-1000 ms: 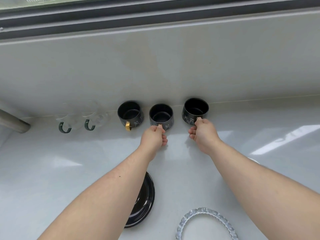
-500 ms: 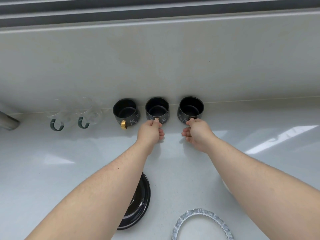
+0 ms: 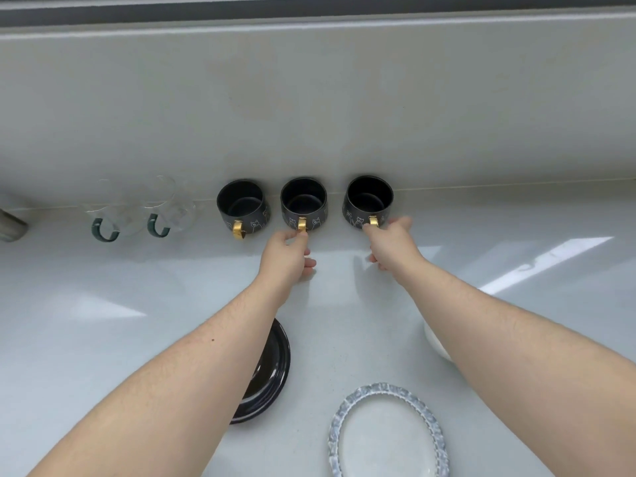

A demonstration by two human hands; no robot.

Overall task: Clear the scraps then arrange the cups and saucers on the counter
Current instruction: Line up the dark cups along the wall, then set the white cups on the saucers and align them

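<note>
Three black cups with gold handles stand in a row against the back wall: the left cup [image 3: 242, 210], the middle cup [image 3: 303, 201] and the right cup [image 3: 369, 199]. My left hand [image 3: 287, 256] pinches the lower end of the middle cup's gold handle. My right hand [image 3: 392, 244] has its fingers spread, with a fingertip touching the right cup's handle. Two clear glass cups with green handles, one [image 3: 110, 215] beside the other [image 3: 165, 208], stand to the left of the black cups. A black saucer [image 3: 272, 370] lies partly under my left forearm.
An oval plate with a blue-grey scalloped rim [image 3: 389, 390] lies at the near edge. A white dish [image 3: 435, 342] shows from under my right forearm. A grey pipe end [image 3: 10, 225] sticks in at the far left. The white counter [image 3: 86, 339] meets the back wall behind the cups.
Both cups have been pushed back to the wall in line with the left cup. My right hand's fingers have spread off the right cup's handle.
</note>
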